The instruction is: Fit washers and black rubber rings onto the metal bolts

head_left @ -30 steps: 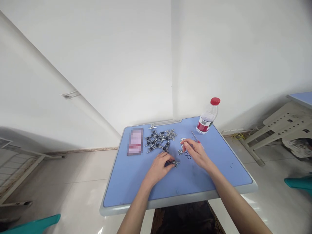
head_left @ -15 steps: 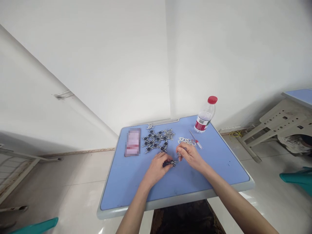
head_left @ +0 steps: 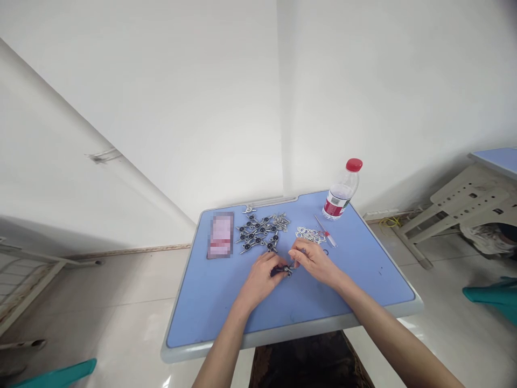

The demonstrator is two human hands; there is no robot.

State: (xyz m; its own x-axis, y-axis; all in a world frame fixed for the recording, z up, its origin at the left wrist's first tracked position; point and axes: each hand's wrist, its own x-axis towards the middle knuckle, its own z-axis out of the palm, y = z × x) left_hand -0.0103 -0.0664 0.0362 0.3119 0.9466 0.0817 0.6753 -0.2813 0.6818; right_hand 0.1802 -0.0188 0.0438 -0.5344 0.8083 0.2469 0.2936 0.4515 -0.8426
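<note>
Your left hand (head_left: 262,273): thumb and fingers pinched on one metal fitting (head_left: 287,271), its pronged end showing past your fingertips on the right-hand side. The fitting sits low over the surface (head_left: 278,312), between your two hands.

Your right hand (head_left: 314,261): thumb and fingers drawn close together just beside the fitting, on its right; whether they grip a small part, you cannot tell from this view.

Beyond your left hand: a loose group of like fittings with black round centres (head_left: 257,226), lying flat, the nearest just past your knuckles. At that group's right side, farther off from both hands: a heap of small plain metal pieces (head_left: 281,221). Beyond these, at the far edge: one separate metal piece (head_left: 249,209).

Beyond your right hand: a spread of pale flat plates with holes (head_left: 307,235); to their right, a screwdriver (head_left: 329,237) with a red and clear handle; nearer your wrist, a dark ring (head_left: 328,251). Farther out, upright: one clear bottle (head_left: 337,207), red cap, red and white label.

Left of your left hand, well apart: a flat oblong item (head_left: 220,235), pinkish, its face blurred out.
</note>
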